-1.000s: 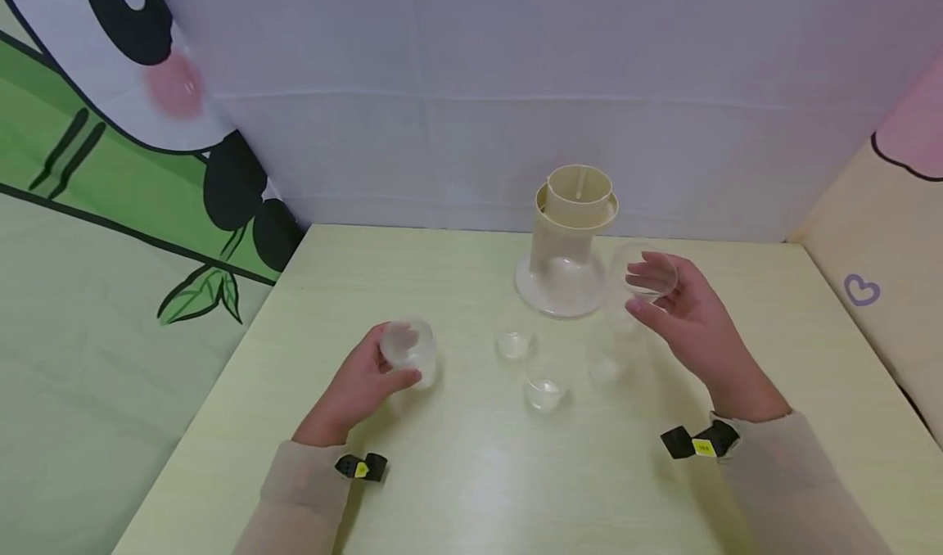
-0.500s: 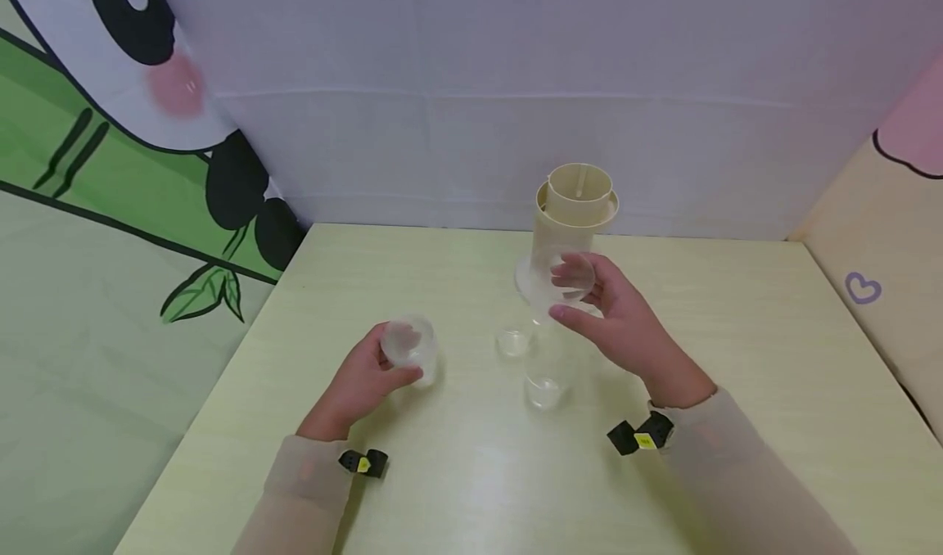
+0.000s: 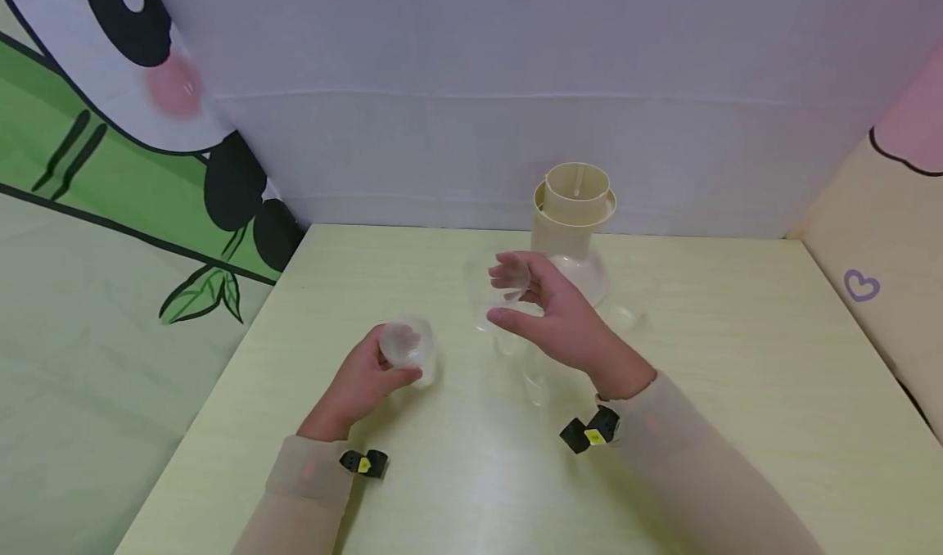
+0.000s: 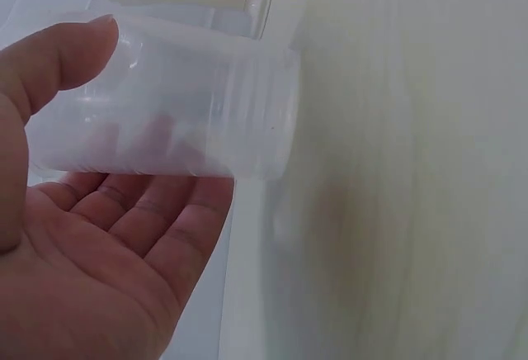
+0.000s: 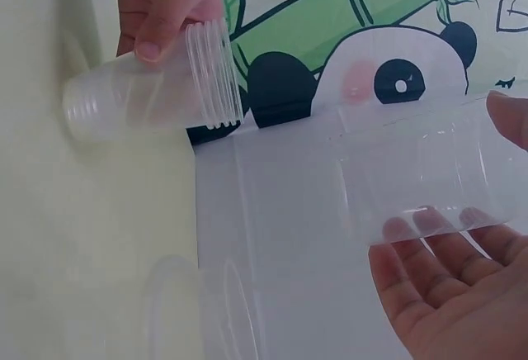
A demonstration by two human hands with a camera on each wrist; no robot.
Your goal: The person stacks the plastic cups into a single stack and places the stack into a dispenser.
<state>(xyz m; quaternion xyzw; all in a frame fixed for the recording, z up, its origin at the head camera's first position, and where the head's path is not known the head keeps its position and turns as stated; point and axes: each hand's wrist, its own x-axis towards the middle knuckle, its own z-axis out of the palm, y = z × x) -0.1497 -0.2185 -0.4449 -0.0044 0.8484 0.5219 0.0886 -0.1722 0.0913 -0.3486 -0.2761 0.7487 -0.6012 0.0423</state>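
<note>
A stack of translucent plastic cups (image 5: 219,75) is gripped by my left hand (image 3: 361,385), low over the left half of the table, its nested rims showing in the right wrist view. My right hand (image 3: 560,318) holds a clear plastic cylinder (image 5: 421,170), thumb on one side and fingers on the other, raised over the middle of the table. Beyond it stands a cream tube-shaped holder (image 3: 563,234) with a smaller cream cup-like piece (image 3: 578,205) in its top. A clear flared base (image 3: 589,279) surrounds its foot, partly hidden by my right hand.
Small clear pieces, among them a clear cup-like one (image 3: 536,387), sit on the pale wooden table (image 3: 457,473) below my right hand, hard to make out. A fabric backdrop (image 3: 442,154) rises at the far edge, with printed cloth at both sides.
My right hand has moved left with the clear cylinder, from right of the cream holder to in front and left of it. My left hand stays in place with the cup stack.
</note>
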